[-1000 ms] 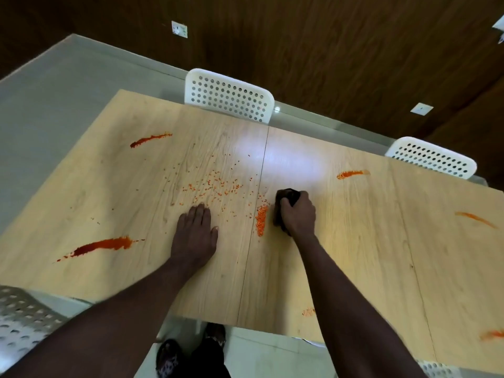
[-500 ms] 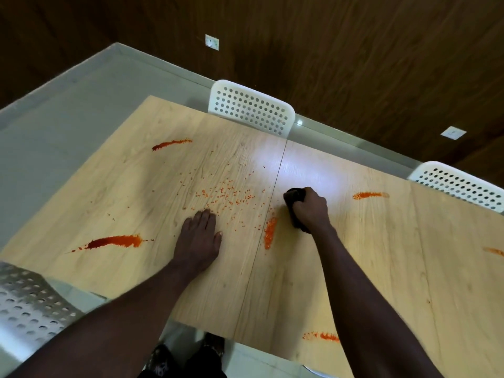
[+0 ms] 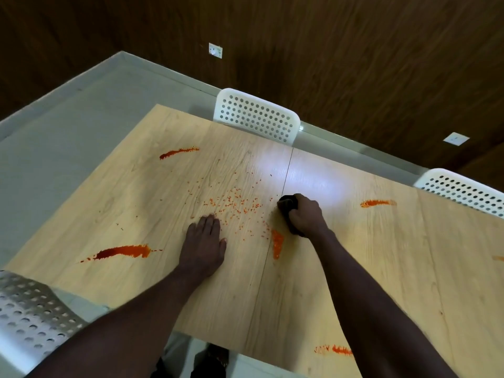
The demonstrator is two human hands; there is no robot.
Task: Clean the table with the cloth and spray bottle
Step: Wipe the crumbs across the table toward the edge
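My right hand (image 3: 305,215) grips a balled dark cloth (image 3: 287,202) and presses it on the light wooden table (image 3: 381,268), just right of the centre seam. Left of the cloth lies a field of orange crumbs (image 3: 234,205), and a small orange heap (image 3: 276,242) sits below it on the seam. My left hand (image 3: 203,245) rests flat on the table with straight fingers, at the crumbs' near edge. Red-orange smears mark the table at near left (image 3: 122,251), far left (image 3: 178,152), far right (image 3: 377,203) and the near edge (image 3: 335,349). No spray bottle is in view.
Two white perforated chairs stand along the far side, one at centre (image 3: 256,118) and one at right (image 3: 461,189). A grey perforated chair (image 3: 30,317) is at the near left corner. Grey floor lies to the left, dark wood wall behind.
My right hand with the cloth has slid away from me and off the orange heap, which now lies nearer than it. My left hand stays planted. The camera has tilted.
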